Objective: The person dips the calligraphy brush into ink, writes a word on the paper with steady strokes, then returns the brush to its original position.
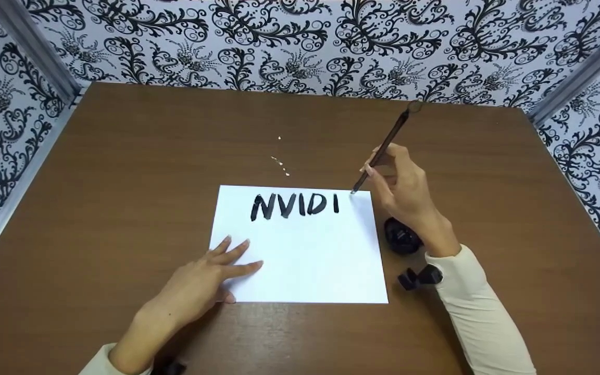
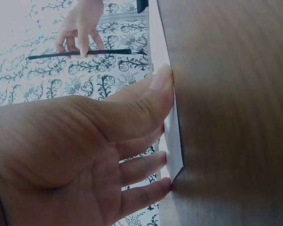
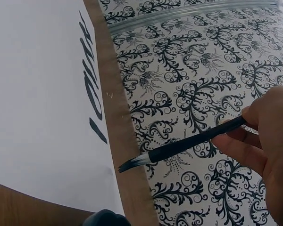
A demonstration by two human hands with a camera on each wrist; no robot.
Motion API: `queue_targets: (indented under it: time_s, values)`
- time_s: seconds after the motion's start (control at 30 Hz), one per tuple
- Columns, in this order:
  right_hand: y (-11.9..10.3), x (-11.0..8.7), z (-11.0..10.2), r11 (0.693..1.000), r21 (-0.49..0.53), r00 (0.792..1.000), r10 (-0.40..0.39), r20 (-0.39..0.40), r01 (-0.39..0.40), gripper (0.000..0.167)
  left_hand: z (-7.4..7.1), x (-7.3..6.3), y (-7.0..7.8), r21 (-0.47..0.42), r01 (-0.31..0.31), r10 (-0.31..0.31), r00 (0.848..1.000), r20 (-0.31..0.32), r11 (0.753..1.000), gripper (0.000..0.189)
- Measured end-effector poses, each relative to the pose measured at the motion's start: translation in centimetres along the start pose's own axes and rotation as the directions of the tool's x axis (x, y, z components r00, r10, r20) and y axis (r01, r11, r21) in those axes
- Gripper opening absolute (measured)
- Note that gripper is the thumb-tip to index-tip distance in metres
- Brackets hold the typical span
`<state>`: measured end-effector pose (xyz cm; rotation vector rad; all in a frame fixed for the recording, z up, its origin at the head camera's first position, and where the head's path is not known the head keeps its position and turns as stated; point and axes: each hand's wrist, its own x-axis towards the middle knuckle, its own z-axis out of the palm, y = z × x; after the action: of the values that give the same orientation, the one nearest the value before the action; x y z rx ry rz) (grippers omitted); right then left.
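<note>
In the head view a white sheet of paper lies on the brown table, with the black letters NVIDI along its upper part. My left hand rests on the sheet's lower left with fingers spread, the thumb by the near edge. Between thumb and fingers my right hand holds a dark paintbrush, slanted, its tip over the sheet's upper right corner, just right of the last letter. Black ink darkens the end of the pale bristles in the right wrist view, where the tip overlaps the paper's far edge.
A round black container stands right of the sheet, under my right wrist. Small white flecks mark the table beyond the paper. Black-and-white patterned wall panels border the table at the back and sides.
</note>
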<state>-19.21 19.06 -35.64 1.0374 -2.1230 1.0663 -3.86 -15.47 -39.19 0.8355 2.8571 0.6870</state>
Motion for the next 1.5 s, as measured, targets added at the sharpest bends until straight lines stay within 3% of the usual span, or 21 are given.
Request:
queue_targets:
  time_s: [0.77,1.5]
  values:
    - [-0.1,-0.6,0.8,0.999,0.025,0.997,0.03,0.071,-0.032,0.035,0.1,0.1,0.0,0.008,0.018,-0.018,1.0,0.006,1.0,0.063]
    - [-1.2,-0.2,0.9,0.999,0.011,0.987,-0.037,0.159,0.036,0.031,0.1,0.1,0.0,0.019,0.017,-0.017,1.0,0.008,1.0,0.063]
